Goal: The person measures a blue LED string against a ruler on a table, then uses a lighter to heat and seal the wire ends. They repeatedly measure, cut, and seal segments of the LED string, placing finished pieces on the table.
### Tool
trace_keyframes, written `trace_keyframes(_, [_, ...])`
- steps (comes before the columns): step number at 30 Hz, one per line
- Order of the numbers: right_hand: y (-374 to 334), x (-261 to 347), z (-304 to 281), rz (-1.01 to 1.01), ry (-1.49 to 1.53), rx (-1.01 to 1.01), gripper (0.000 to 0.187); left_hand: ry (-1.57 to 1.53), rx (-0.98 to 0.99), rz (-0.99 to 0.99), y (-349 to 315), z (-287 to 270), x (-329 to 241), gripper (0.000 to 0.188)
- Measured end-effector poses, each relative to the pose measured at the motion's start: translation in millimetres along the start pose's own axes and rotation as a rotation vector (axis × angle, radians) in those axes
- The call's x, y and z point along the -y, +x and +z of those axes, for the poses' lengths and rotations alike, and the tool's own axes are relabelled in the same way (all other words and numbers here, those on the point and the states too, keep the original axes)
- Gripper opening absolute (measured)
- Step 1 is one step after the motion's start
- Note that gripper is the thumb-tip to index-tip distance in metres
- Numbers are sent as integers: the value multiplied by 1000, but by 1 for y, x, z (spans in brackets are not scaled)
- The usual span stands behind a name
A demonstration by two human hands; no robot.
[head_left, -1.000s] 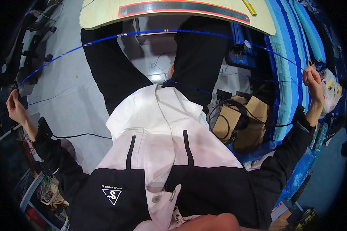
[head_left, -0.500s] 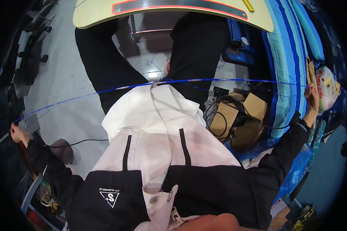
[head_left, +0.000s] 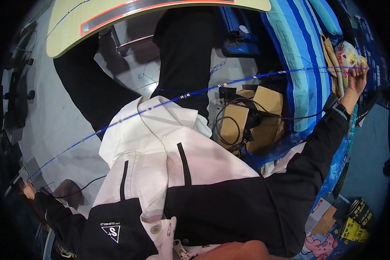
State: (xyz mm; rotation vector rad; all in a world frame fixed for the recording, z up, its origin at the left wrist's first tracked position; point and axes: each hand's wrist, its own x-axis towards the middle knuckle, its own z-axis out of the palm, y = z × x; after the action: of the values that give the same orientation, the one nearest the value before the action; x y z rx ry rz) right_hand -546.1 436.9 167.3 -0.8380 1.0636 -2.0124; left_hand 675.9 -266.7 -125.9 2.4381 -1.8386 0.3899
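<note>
A long thin blue cord (head_left: 173,100) with light and yellowish bands along it stretches taut across the view, above my lap. It slants from low at the left up to the right. My left hand (head_left: 29,190), small near the left rim, is closed on its left end; the exact grip is hard to see. My right hand (head_left: 356,80), raised and stretched out to the right, has its fingers pinched on the other end. A watch-like band sits on the right wrist. Beneath the cord lies the white and black jacket (head_left: 156,125) that I wear.
A pale tabletop (head_left: 67,34) with a red-edged ruler (head_left: 117,18) stands beyond my knees. To the right are an open cardboard box (head_left: 268,100) with a black cable, a blue striped cloth (head_left: 305,86) and a plastic bag (head_left: 346,54). Loose blue cord (head_left: 219,67) lies on the floor.
My right hand has moved farther out and up, while the left has gone lower, so the cord now slants more steeply. The view has shifted, with the table and box farther left.
</note>
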Motion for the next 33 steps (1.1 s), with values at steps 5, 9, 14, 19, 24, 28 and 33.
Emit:
trace_keyframes(5, [24,-15,43,-13,145,-73,18,102,105,-8,5,14,-7,47])
trace_keyframes(9, [35,-40,88,-16,214,-13,11,374,303,202,7,18,-53,48])
trace_keyframes(14, [45,-106,176,152,136,230,27,-599,411,593,-65,-62,-279,41])
trace_keyframes(19, [54,-202,301,560,-324,686,34,-1342,524,1285,-300,-258,-504,57])
trace_keyframes(24, [47,-239,362,773,-373,502,34,-1683,1497,1417,-412,-358,-580,33])
trace_keyframes(28, [52,-211,300,659,-624,614,32,-1805,978,1022,-333,-331,-545,23])
trace_keyframes(33, [41,-133,178,310,-638,340,37,-1788,92,545,-175,-269,-467,29])
